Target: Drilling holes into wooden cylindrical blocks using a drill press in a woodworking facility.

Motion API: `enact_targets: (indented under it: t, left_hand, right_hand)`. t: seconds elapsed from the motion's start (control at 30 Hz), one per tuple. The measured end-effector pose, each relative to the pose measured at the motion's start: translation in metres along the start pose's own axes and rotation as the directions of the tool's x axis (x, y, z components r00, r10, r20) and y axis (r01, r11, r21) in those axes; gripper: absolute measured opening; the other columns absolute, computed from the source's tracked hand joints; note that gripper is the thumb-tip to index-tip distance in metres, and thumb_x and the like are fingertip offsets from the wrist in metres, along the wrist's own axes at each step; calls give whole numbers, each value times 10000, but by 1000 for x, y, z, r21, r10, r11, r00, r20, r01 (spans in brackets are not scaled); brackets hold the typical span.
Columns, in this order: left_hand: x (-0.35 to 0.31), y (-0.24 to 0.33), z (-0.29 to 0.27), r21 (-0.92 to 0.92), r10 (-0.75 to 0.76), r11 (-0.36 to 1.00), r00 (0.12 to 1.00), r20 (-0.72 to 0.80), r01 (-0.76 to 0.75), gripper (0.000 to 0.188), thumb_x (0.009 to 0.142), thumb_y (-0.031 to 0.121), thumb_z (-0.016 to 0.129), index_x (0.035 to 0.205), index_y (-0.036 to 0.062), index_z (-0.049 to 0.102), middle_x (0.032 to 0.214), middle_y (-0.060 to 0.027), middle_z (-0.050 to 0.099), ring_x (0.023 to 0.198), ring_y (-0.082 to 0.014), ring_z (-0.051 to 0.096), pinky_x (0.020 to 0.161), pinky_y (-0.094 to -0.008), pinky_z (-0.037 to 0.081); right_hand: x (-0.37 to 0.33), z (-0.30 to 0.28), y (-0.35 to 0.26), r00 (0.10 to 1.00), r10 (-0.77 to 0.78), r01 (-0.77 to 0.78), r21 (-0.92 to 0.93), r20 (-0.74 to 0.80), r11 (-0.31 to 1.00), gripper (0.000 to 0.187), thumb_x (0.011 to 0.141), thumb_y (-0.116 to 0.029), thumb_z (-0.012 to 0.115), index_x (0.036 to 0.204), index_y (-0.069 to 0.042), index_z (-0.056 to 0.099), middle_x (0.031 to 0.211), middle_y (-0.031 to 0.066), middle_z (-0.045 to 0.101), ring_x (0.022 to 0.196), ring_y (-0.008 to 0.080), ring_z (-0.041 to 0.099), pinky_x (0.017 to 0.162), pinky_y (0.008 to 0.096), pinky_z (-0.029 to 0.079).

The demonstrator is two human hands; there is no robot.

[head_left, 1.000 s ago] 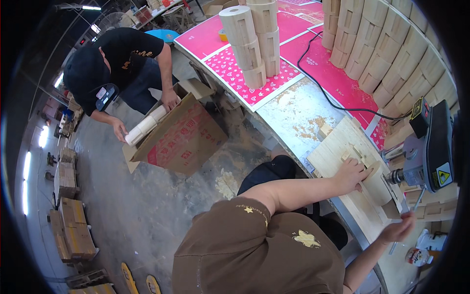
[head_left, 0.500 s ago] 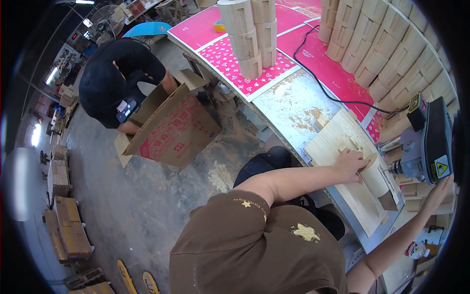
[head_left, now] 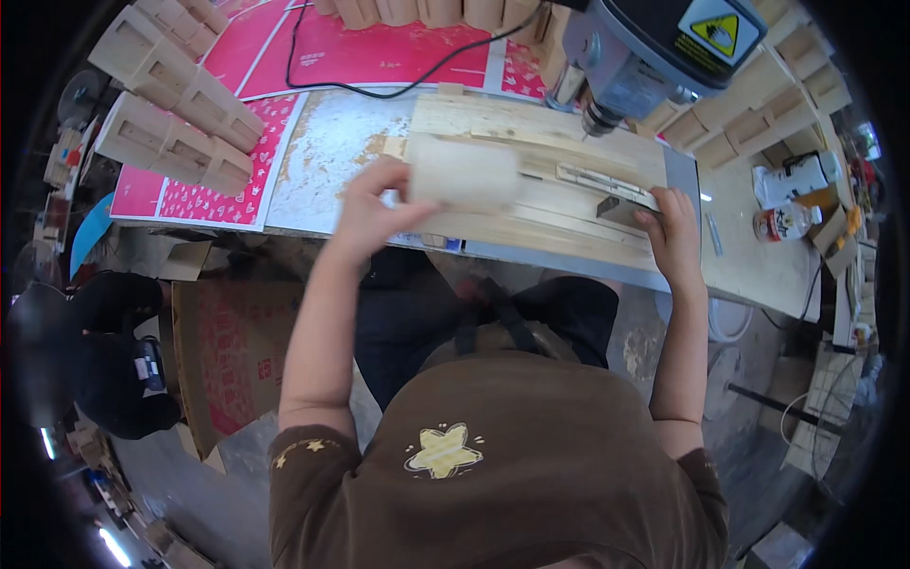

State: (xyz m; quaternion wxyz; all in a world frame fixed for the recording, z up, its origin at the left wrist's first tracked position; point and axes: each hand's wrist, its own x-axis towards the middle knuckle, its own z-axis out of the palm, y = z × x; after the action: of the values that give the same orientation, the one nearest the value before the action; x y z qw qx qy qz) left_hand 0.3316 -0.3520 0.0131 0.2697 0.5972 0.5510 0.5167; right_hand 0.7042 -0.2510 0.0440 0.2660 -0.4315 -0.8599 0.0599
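Note:
My left hand grips one end of a pale wooden cylinder, smeared by motion, above the wooden jig board. My right hand has its thumb and fingers closed on the right end of a slim metal bar, which has a dark block beside it. Above and behind the board stands a drill press. Its chuck and bit point down, apart from both hands and the cylinder.
Stacked wooden cylinders stand at the left on pink sheets. A black cable crosses the bench. At the right are a plastic bottle and a blue stick. A person bends by a cardboard box at lower left.
My view has swung right toward the drill press. The cylinder has left its place under the bit and moved left in my left hand. My right hand has come from the press to the metal bar.

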Motion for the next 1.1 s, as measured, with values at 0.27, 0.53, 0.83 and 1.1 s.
enact_targets:
  t: [0.27,0.53,0.83,1.1]
  left_hand:
    - [13,58,7,-462,-597,708,802,14,535,351,803,302,695,773,-41,624,693,-77,629,533,-106,570,497,-228,445]
    - [14,30,41,-372,-645,682,758,100,630,396,774,330,722,768,-52,620,648,-68,603,490,-86,512,444,-211,378]
    - [9,31,104,-250,-463,819,852,245,517,426,757,280,766,983,-40,599,860,-72,625,775,-108,578,723,-227,465]
    - [8,12,131,228,134,965,991,8,-132,844,586,229,820,1309,39,427,1087,-118,533,1044,-324,493,894,-406,407]
  right_hand:
    - [-3,3,-25,1000,-27,27,26,15,999,277,725,-96,676,976,-29,580,882,121,562,860,325,510,749,390,414]
    - [-3,4,-23,998,-61,61,24,5,998,308,721,-129,694,991,-30,586,904,109,575,873,308,508,765,387,419]
    - [-10,3,-17,999,-26,27,23,-32,999,308,710,-132,703,975,-31,585,880,109,571,854,313,510,755,390,418]
    - [26,11,5,995,52,-50,19,-84,999,324,703,-88,714,1003,-44,599,877,105,578,843,306,515,740,384,424]
